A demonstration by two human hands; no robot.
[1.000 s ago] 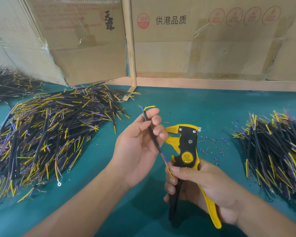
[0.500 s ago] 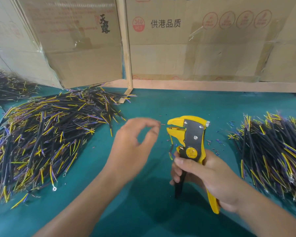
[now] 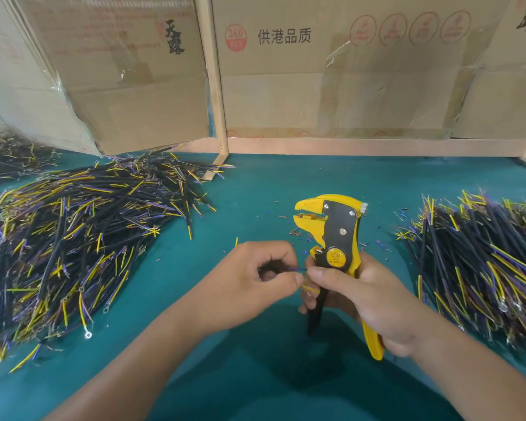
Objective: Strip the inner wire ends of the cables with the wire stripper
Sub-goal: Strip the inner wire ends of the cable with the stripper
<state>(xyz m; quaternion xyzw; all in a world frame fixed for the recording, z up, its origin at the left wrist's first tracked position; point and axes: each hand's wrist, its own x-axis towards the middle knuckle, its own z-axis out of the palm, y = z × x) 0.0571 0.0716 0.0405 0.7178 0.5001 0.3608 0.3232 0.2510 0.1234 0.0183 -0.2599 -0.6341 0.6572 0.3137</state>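
Right hand (image 3: 359, 296) grips the yellow wire stripper (image 3: 336, 238) upright, head up; left hand (image 3: 255, 284) is curled, pinching a cable's purple and yellow inner wires (image 3: 298, 269) right beside it.

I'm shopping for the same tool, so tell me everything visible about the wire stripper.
The wire stripper has a yellow plastic-looking body, a dark grey plate with silver rivets, a round yellow dial, and one black and one yellow handle. It stands upright above the teal table, jaws pointing left and slightly parted, nothing between them. The right hand grips its handles.
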